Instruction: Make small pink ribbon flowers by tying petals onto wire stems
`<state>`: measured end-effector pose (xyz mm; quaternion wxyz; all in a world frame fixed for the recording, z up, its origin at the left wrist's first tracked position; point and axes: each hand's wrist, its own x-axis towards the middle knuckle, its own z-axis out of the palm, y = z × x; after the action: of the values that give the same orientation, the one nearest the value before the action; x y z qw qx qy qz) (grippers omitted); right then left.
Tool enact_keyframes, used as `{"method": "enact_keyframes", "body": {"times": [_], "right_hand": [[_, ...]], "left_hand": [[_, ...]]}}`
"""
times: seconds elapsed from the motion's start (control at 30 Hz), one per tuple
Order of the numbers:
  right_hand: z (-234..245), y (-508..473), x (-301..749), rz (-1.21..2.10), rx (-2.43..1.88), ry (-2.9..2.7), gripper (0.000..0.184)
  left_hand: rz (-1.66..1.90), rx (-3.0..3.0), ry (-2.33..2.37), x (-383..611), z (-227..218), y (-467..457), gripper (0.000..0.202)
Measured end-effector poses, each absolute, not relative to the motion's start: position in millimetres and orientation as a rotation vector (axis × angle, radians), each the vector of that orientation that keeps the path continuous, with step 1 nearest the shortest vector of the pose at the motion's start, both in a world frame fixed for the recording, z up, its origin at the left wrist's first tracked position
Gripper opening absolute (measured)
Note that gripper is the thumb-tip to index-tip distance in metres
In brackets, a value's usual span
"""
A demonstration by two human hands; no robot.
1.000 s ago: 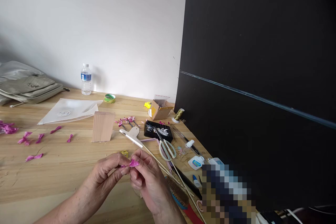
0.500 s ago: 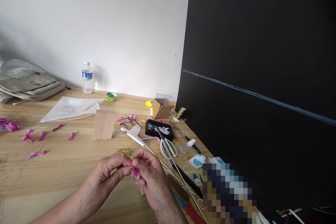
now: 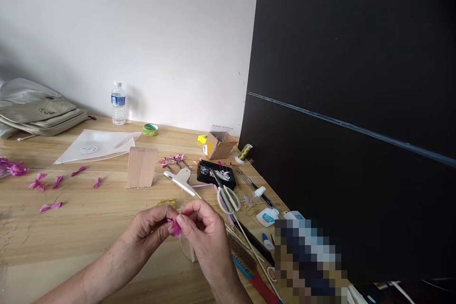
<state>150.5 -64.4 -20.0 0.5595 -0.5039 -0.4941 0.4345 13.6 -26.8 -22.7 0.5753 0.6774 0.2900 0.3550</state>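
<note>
Both my hands meet low in the middle of the view, over the wooden table (image 3: 89, 228). My left hand (image 3: 151, 230) and my right hand (image 3: 203, 232) pinch a small pink tuft (image 3: 175, 228) between their fingertips. Both hands are closed on it. Just beyond them lie a small yellow piece (image 3: 166, 203) and a large metal clip (image 3: 180, 180). Thin wooden sticks (image 3: 245, 242) run past my right hand.
Scissors (image 3: 228, 198), a black tray (image 3: 216, 175), glue bottles (image 3: 265, 217), a brush (image 3: 242, 259) and a gold thread spool (image 3: 244, 152) crowd the right. A wooden block (image 3: 141, 167), loose pink tufts (image 3: 53, 183), a water bottle (image 3: 118, 103), tape roll (image 3: 150, 129), cardboard box (image 3: 217, 146) and bag (image 3: 35, 114) lie farther off. A black panel (image 3: 356, 104) stands right.
The pink tuft has turned between my fingertips: its frayed end pointed right, now it sits bunched between both pinches. My hands have stayed in about the same place.
</note>
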Motion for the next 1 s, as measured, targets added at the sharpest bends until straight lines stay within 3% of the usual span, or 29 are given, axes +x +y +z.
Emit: {"method": "enact_keyframes", "body": {"times": [0.37,0.63,1.0], "right_hand": [[-36,-64,146,0.538,-1.325,-1.315,0.015],[-38,-62,144,0.608,-1.323,-1.243,0.01],[-44,-63,144,0.374,-1.362,-1.375,0.012]], "left_hand": [[0.83,1.537,0.64,15,-20,-30,0.019],[0.759,1.488,0.74,18,-15,-27,0.025],[0.77,1.504,0.758,19,-21,-26,0.024]]}}
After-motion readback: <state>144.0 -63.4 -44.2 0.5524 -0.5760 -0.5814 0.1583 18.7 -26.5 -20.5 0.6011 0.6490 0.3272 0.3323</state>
